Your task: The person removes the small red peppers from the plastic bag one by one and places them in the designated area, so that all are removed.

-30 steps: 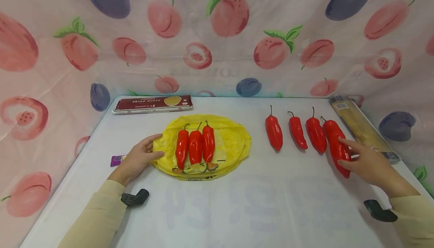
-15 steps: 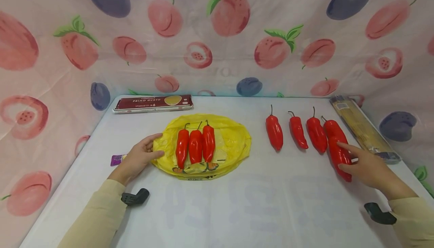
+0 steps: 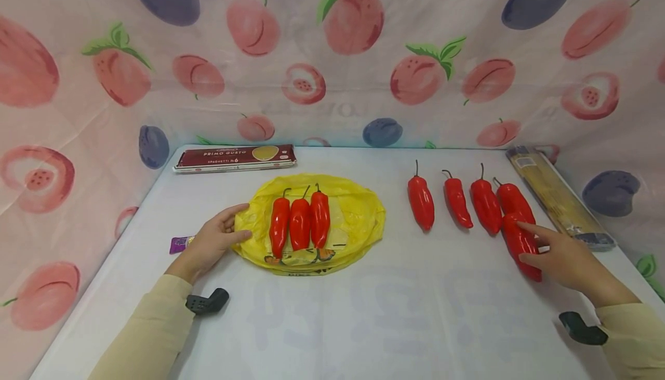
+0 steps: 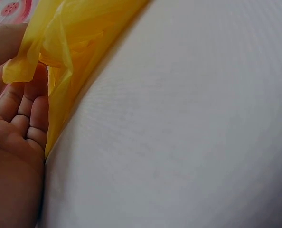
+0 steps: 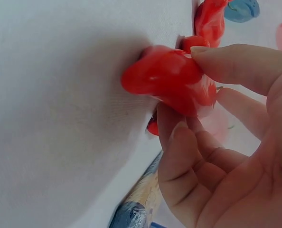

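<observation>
Nearest you, on a clock centred on the yellow plastic bag, a dark wrist device sits by your left sleeve at 8 o'clock. Your right hand, at 3 o'clock, is clamped on a glossy pepper, thumb and fingers on opposite sides of it. Your left hand, at 9 o'clock, pinches the bag's edge between thumb and fingers; a purple sachet lies just outside it. Three red peppers rest side by side on the bag, stems towards 12. Slightly farther, four loose peppers lie in a row on the 3 o'clock side, the rightmost partly hidden by the one you hold. Beyond those is a long clear pack; at 10 o'clock, a dark red spaghetti pack. Fruit-printed cloth hangs farthest, at 12.
</observation>
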`<state>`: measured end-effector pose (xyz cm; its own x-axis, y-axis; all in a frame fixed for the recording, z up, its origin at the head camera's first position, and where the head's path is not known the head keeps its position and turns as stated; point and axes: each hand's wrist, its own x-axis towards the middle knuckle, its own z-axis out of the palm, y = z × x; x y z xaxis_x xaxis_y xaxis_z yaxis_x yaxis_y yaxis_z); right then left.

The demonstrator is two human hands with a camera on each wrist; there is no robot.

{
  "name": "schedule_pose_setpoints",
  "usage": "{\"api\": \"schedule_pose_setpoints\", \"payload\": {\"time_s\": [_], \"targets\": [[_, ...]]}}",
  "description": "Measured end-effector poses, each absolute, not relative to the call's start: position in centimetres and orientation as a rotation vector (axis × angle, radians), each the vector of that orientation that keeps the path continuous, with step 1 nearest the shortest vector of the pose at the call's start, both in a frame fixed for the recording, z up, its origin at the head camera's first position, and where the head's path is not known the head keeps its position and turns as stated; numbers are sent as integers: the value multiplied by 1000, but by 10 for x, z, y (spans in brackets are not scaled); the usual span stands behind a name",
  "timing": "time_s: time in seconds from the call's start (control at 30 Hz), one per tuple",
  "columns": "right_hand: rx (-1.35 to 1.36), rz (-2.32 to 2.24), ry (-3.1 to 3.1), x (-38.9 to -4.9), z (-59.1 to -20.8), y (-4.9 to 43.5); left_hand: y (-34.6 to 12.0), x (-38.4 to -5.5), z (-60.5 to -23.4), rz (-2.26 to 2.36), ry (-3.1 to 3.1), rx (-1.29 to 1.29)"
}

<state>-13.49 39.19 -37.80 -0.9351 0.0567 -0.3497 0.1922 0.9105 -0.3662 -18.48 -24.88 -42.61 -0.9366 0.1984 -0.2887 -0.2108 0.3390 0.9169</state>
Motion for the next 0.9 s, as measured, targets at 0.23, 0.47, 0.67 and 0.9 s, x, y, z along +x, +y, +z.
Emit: {"api": "schedule_pose_setpoints", "payload": {"time_s": [0.23,0.47,0.67,0.9], "targets": [[179,-572,2737,-135,-377,392,-248,-184,-425,1638,2253,-14],[169,-584,2735,-134,-376,393,-247,-182,-423,1672,2236,24],[165,-586,2738,-134,-374,396,-247,-183,-423,1674,2238,26],[164,-579,2755,-133,-370,399,-247,-182,-422,1658,2241,20]]}}
